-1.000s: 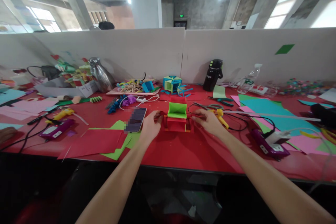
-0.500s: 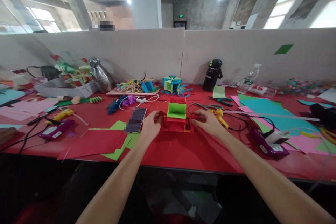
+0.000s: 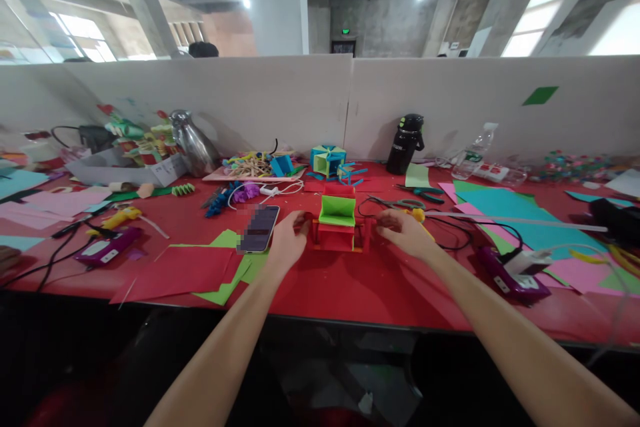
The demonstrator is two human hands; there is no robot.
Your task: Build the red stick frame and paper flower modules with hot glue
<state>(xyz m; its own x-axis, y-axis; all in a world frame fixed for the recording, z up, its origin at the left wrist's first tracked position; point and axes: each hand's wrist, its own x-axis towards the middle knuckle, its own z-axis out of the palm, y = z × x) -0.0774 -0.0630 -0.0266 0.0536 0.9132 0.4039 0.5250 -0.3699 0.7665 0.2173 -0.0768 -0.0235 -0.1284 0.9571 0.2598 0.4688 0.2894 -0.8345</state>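
Observation:
In front of me on the red table stands a small paper model (image 3: 337, 238), with red sides, thin red-orange rods and a bright green V-shaped fold on top. My left hand (image 3: 291, 235) is at its left side, thumb and fingers curled in at the edge panel; the fingertips are partly hidden. On the other side, my right hand (image 3: 404, 232) is just off the red end panel, fingers apart and holding nothing. A phone (image 3: 260, 228) lies left of my left hand. Scissors (image 3: 400, 203) and a yellow glue gun (image 3: 419, 215) lie behind my right hand.
Red paper sheets (image 3: 175, 271) lie at left. A blue-green paper model (image 3: 328, 160) and black bottle (image 3: 405, 143) stand near the partition (image 3: 240, 100). Purple power strips (image 3: 107, 248) with cables sit on both sides. Another person's hand (image 3: 9, 257) shows at far left.
My right hand has let go of the paper model's right side and moved a little to the right. My left hand and the model have hardly moved.

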